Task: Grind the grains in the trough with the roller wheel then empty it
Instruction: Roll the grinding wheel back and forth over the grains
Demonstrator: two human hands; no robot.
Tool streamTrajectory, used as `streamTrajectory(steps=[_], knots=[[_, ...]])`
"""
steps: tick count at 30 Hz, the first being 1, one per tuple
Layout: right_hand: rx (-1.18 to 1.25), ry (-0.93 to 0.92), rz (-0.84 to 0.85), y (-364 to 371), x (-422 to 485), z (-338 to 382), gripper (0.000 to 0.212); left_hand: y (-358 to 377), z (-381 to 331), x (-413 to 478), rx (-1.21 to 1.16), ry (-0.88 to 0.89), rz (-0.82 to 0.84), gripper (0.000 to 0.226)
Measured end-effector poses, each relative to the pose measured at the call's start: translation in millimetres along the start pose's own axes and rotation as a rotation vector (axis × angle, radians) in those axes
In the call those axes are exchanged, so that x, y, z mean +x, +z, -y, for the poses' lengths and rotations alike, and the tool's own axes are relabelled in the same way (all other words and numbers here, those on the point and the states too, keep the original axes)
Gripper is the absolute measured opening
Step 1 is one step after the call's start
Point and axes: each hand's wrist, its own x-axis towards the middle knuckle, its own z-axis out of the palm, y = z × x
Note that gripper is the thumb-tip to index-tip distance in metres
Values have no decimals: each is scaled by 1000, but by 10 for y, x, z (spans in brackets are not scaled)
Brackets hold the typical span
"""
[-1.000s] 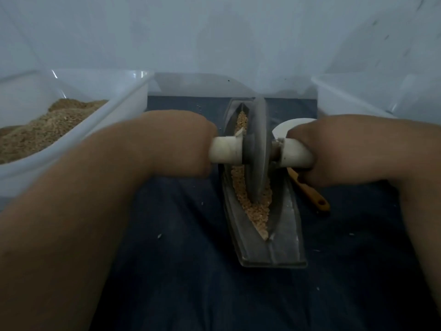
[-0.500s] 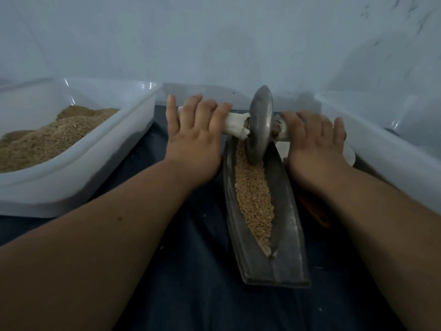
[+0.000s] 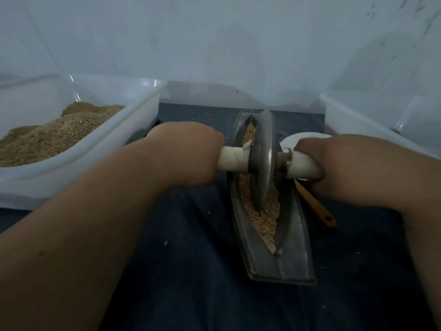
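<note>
Our left hand [image 3: 183, 154] and right hand [image 3: 338, 166] clasp the roller wheel [image 3: 262, 163] in the trough [image 3: 296, 254], fingers curled underneath, unseen; bins [image 3: 145, 103] crowd the trough's sides.

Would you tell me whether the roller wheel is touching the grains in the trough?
Touching: the head view shows the roller wheel with its lower rim buried in the grains in the trough.

One wide-angle camera, worn on the person's head, looks forward and steeply down along both forearms. It is close: the arms fill the lower corners of the frame, and the left hand [image 3: 186, 156] and right hand [image 3: 319, 163] grip the roller [image 3: 262, 158] at mid-frame above the trough [image 3: 281, 263]. The wall [image 3: 214, 39] fills the upper third; the side edges cut the left tub [image 3: 133, 91] and right tub [image 3: 358, 108].
</note>
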Motion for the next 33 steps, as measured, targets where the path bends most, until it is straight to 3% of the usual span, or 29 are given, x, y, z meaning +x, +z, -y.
streamTrajectory(steps=[4, 5, 8, 11, 14, 17, 18, 20, 24, 28, 30, 33], knots=[[-151, 88, -279, 243, 179, 5, 31, 125, -73, 69, -14, -166, -172, 16], [-181, 127, -352, 325, 243, 5, 37, 187, -90, 98, 11, -199, -253, 22], [-66, 234, -523, 465, 392, 47, 63, 365, -87, 181, 16, -226, -518, 78], [26, 306, -602, 557, 456, 60, 67, 423, -70, 234, -94, -262, -603, 85], [18, 275, -559, 614, 486, 4, 53, 443, -46, 243, -76, -242, -545, 69], [-35, 250, -365, 475, 505, -79, 17, 314, -40, 223, 46, -215, -444, 47], [-45, 230, -302, 402, 488, -83, 14, 246, -37, 209, 61, -233, -368, 39], [-91, 165, -175, 254, 414, -73, 19, 127, -15, 167, 68, -255, -191, 27], [-93, 71, 31, 24, 177, -32, 29, -30, 12, 6, 85, -108, 35, 29], [27, 19, 20, -1, 76, 14, 55, -74, 13, -57, 81, 11, -32, 23], [37, 55, 17, 62, 108, -24, 43, -31, 19, -24, 43, 56, -135, 22], [-70, 153, -82, 219, 271, -78, 17, 86, 57, 78, -4, -10, -238, 37]])
